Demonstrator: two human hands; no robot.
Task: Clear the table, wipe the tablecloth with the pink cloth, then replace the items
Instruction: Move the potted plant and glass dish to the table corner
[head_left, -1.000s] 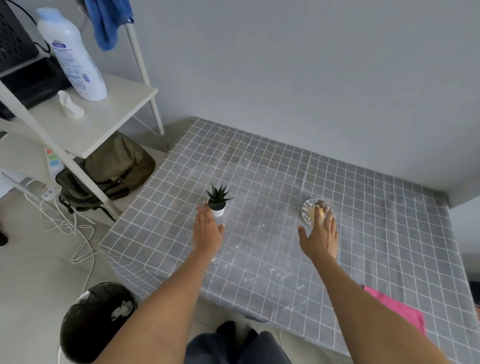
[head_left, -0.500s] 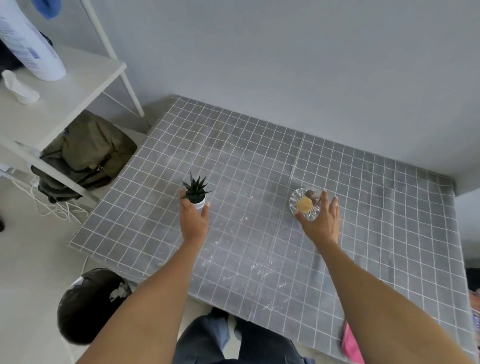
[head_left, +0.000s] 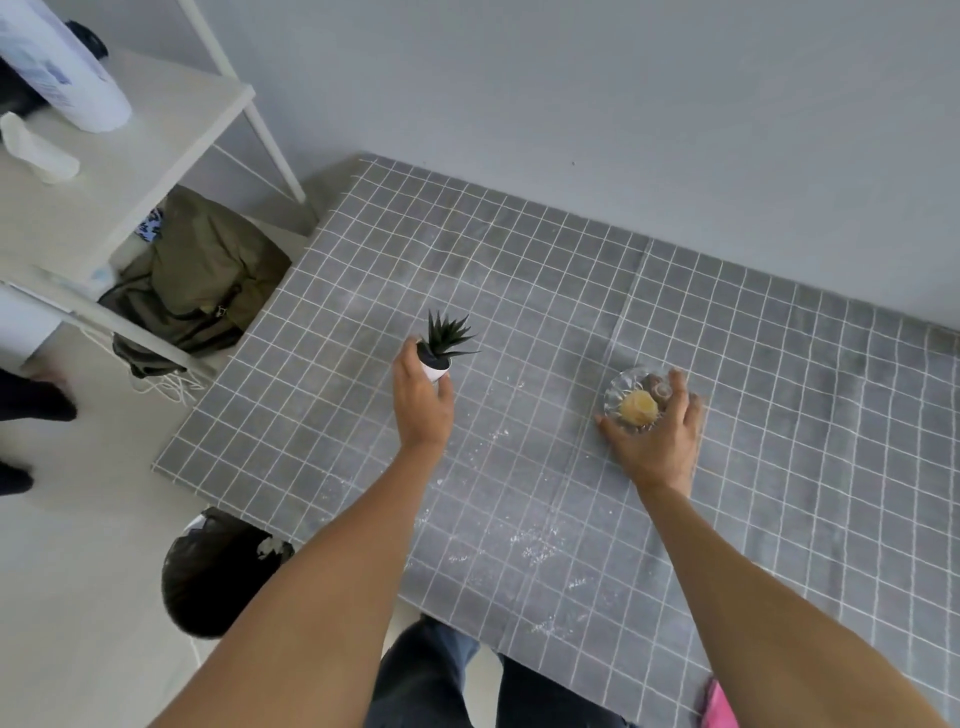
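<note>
A grey tablecloth (head_left: 519, 270) with a white grid covers the table and carries white crumbs near its front middle. My left hand (head_left: 422, 402) grips the small white pot of a spiky green plant (head_left: 445, 340), tilted a little to the right. My right hand (head_left: 655, 441) holds a small clear glass dish (head_left: 626, 387) with a yellow piece and brownish pieces in it; thumb and fingers curl round its rim. A corner of the pink cloth (head_left: 719, 706) shows at the bottom right, mostly hidden by my right forearm.
A white shelf unit (head_left: 171, 135) stands left of the table with a large white bottle (head_left: 67, 78) on top and an olive bag (head_left: 202, 286) underneath. A bin with a black liner (head_left: 218, 577) sits on the floor at the table's front left corner. Somebody's dark shoes (head_left: 31, 405) are at the far left.
Both hands reached forward and closed round their items: the left took hold of the plant pot, the right took hold of the glass dish. The view shifted left, hiding most of the pink cloth.
</note>
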